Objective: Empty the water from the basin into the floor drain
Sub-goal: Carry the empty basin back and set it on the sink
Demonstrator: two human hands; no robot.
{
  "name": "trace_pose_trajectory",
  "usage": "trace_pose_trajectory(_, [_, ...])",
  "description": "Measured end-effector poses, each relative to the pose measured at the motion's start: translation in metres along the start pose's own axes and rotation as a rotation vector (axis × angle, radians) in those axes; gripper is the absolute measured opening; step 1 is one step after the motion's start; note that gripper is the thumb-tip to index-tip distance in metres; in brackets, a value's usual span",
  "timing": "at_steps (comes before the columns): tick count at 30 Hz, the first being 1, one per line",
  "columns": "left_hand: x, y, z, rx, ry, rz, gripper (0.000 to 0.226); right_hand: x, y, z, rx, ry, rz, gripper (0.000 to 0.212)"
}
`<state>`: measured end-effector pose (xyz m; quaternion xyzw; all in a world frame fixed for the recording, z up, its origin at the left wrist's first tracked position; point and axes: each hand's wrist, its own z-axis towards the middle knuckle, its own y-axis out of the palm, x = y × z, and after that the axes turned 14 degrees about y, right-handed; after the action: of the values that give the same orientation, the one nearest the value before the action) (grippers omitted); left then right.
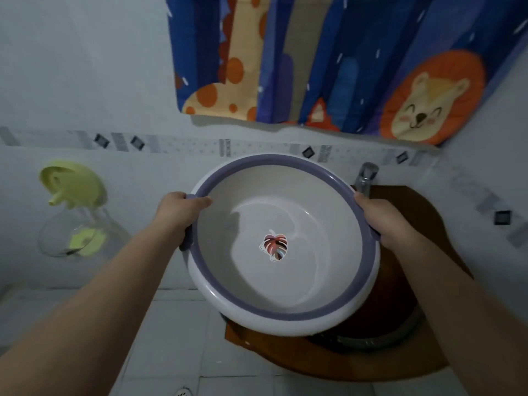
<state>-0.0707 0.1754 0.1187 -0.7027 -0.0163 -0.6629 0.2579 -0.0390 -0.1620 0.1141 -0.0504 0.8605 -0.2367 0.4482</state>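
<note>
Your left hand [178, 211] and right hand [380, 221] each clamp the purple rim of the basin [243, 310], on opposite sides, which keeps it balanced (a shallow pool shows around the leaf sticker [274, 247]). You hold it above the wooden counter [394, 364], beside the tap [366, 175]; the floor drain [183, 392] lies low-left, so you likely must swing that way.

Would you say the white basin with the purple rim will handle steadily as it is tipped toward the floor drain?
The basin looks like rigid plastic, so probably stiff. Its shallow water may slosh. Both the left hand and right hand hold opposite rims, so it should tip controllably.
</note>
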Motion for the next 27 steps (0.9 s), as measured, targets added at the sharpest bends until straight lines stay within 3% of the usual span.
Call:
trace_pose_trajectory(4, [0.010,0.042,-0.007,-0.027,-0.018,0.018,0.025,0.012,-0.033,0.017,-0.003,0.012,-0.023,0.051])
trace_pose_trajectory(7, [0.006,0.064,-0.014,-0.024,-0.031,0.020,0.025,0.022,-0.048,0.030,-0.020,0.015,-0.037,0.058])
trace_pose_trajectory(10, [0.000,0.085,-0.021,-0.012,-0.053,0.041,0.025,0.029,-0.059,0.045,-0.023,0.033,-0.058,0.048])
trace_pose_trajectory(27, [-0.029,0.133,-0.006,-0.095,-0.100,0.242,0.027,0.069,-0.049,0.106,-0.058,0.214,0.008,0.046])
